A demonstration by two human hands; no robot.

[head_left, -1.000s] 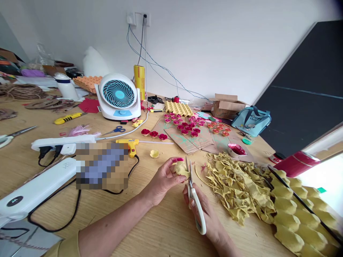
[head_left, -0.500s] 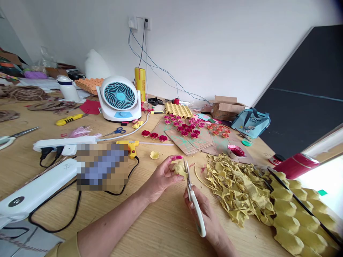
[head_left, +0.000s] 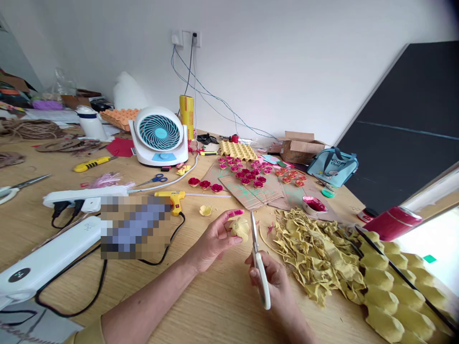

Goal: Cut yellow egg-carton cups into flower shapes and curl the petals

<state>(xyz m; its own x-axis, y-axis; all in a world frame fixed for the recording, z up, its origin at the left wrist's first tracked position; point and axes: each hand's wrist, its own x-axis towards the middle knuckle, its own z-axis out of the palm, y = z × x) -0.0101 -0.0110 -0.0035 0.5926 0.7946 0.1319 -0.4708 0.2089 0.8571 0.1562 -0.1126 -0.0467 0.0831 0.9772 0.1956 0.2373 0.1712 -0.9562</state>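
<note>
Between the thumb and fingers of my left hand [head_left: 214,243] is a small yellow egg-carton cup [head_left: 240,228], its rounded side towards me. One fingertip of that hand carries a magenta stain. My right hand [head_left: 273,277] grips white-handled scissors [head_left: 261,274], with the blades pointing up and together. The blades are just right of the cup, apart from it. A cut yellow flower-shaped cup [head_left: 205,210] lies on the table beyond my left hand. To the right of the scissors is a heap of yellow carton scraps [head_left: 319,258].
Yellow egg trays [head_left: 398,291] lie at the right, near a red can [head_left: 392,222]. Painted flowers [head_left: 251,177] sit on cardboard [head_left: 240,193] beside a bowl of magenta paint [head_left: 314,204]. A glue gun [head_left: 172,199], power strip [head_left: 86,193] and fan [head_left: 159,136] stand left.
The scissors have moved off the cup to the right and their blades have come together. The cup has turned in my left hand, now showing its rounded side.
</note>
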